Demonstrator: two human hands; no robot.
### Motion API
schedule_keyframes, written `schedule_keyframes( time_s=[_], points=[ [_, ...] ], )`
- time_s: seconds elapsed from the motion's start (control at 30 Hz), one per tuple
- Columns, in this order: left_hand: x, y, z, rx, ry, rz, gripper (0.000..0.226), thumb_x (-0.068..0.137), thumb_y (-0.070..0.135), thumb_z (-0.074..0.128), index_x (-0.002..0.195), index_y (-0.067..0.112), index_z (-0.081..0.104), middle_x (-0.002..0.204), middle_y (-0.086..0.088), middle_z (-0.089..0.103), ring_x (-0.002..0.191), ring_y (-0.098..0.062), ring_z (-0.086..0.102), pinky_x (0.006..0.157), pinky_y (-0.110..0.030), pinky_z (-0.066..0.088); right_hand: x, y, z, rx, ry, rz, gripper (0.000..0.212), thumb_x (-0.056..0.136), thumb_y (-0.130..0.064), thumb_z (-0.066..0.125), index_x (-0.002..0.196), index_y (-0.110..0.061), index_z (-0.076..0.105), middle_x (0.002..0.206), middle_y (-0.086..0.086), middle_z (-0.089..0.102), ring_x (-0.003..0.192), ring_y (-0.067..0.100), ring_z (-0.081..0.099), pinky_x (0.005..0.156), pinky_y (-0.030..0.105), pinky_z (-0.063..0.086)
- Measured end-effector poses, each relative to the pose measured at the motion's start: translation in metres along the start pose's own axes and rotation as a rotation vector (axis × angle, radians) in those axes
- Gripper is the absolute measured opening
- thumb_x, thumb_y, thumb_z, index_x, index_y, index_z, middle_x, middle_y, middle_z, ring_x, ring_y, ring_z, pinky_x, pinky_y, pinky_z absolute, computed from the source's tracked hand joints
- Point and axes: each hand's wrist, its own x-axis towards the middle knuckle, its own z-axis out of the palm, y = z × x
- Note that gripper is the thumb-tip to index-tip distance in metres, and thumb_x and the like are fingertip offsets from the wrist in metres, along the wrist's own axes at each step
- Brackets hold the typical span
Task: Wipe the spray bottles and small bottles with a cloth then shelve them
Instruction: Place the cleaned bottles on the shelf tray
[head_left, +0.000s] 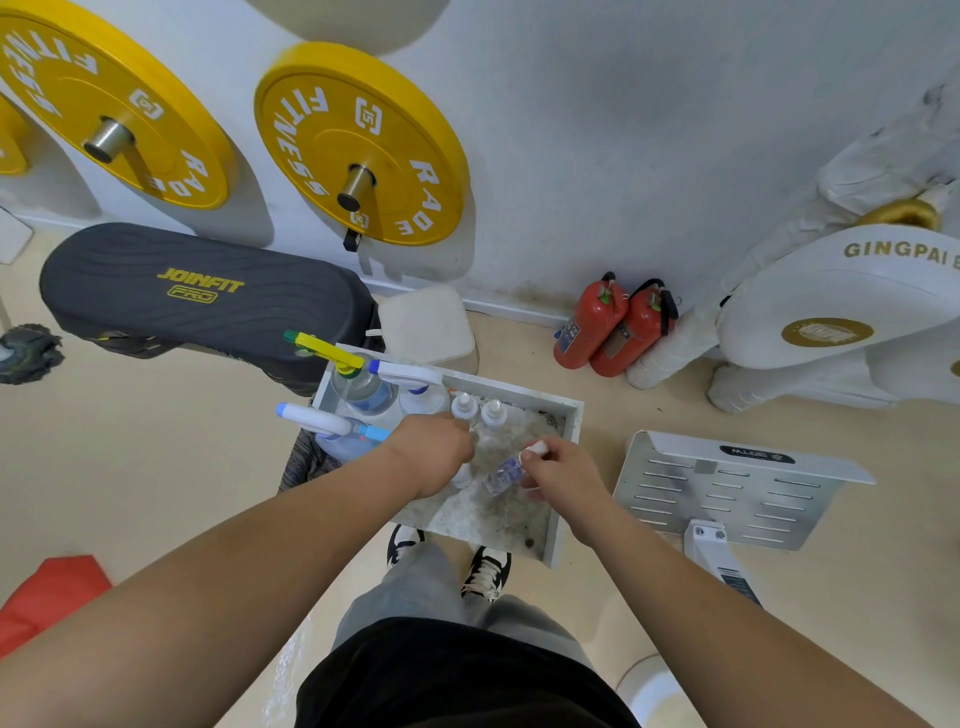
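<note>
Small bottle (503, 475) in right hand (561, 475)

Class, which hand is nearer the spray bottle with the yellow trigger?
Left. The left hand is just below-right of the yellow-trigger spray bottle; the right hand is farther right, pinching a small clear bottle.

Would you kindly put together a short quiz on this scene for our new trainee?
1. True or false: the right hand holds a small clear bottle.
2. How many spray bottles are in view? A) one B) three C) five
3. Fill in: two red fire ____ stand by the wall.

Key: 1 true; 2 B; 3 extinguishers.
</note>
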Motion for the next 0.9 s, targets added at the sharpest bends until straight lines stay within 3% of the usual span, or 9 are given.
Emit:
schedule_keyframes(
  time_s=[0.07, 0.2, 0.3, 0.63, 0.8, 0.9],
  points=[
    [0.000, -0.002, 0.000, -0.002, -0.008, -0.004, 0.035, 0.093, 0.007, 0.064, 0.125, 0.020, 0.069, 0.128, -0.005, 0.059, 0.120, -0.027, 0.055, 0.079, -0.039, 0.052, 0.000, -0.001, -0.002, 0.008, 0.008, 0.005, 0.016, 0.098, -0.015, 0.060, 0.085, -0.006, 0.062, 0.085, 0.009, 0.063, 0.077, 0.022, 0.064, 0.085, 0.049, 0.061],
    [0.001, -0.007, 0.004, -0.024, -0.004, -0.019, 0.034, 0.091, 0.009, 0.068, 0.121, 0.024, 0.071, 0.123, -0.003, 0.061, 0.116, -0.026, 0.058, 0.080, -0.040, 0.053, 0.001, 0.000, -0.004, 0.026, 0.016, 0.021, 0.017, 0.098, -0.015, 0.061, 0.094, 0.001, 0.065, 0.085, 0.008, 0.065, 0.077, 0.021, 0.065, 0.085, 0.048, 0.061],
    [0.001, -0.007, 0.004, -0.037, -0.007, -0.013, 0.030, 0.094, 0.013, 0.065, 0.121, 0.025, 0.070, 0.123, -0.002, 0.060, 0.115, -0.026, 0.057, 0.074, -0.039, 0.049, 0.000, -0.001, -0.002, 0.036, 0.004, 0.010, 0.013, 0.097, -0.015, 0.062, 0.087, -0.008, 0.063, 0.087, 0.009, 0.064, 0.078, 0.021, 0.066, 0.083, 0.044, 0.062],
    [-0.002, -0.006, 0.003, -0.034, -0.005, 0.002, 0.035, 0.097, 0.017, 0.063, 0.130, 0.026, 0.067, 0.125, -0.002, 0.061, 0.117, -0.025, 0.057, 0.086, -0.042, 0.055, -0.005, -0.011, -0.005, 0.084, -0.019, -0.013, 0.014, 0.098, -0.014, 0.063, 0.084, -0.012, 0.062, 0.086, 0.007, 0.064, 0.079, 0.021, 0.067, 0.081, 0.037, 0.063],
    [-0.004, 0.000, -0.001, -0.134, 0.058, -0.005, 0.045, 0.096, 0.045, 0.062, 0.137, 0.025, 0.062, 0.129, -0.003, 0.061, 0.122, -0.025, 0.056, 0.088, -0.039, 0.052, -0.009, -0.018, -0.005, 0.081, -0.031, -0.059, 0.016, 0.096, -0.018, 0.064, 0.089, -0.004, 0.065, 0.079, 0.005, 0.060, 0.076, 0.019, 0.063, 0.079, 0.037, 0.061],
    [-0.005, 0.007, -0.006, -0.284, 0.164, 0.004, 0.051, 0.086, 0.059, 0.068, 0.124, 0.025, 0.066, 0.118, 0.001, 0.066, 0.110, -0.022, 0.060, 0.085, -0.040, 0.056, -0.010, -0.025, -0.005, 0.061, -0.020, -0.079, 0.033, 0.096, -0.028, 0.068, 0.097, 0.005, 0.065, 0.078, 0.006, 0.065, 0.070, 0.018, 0.065, 0.070, 0.034, 0.057]
  ],
)
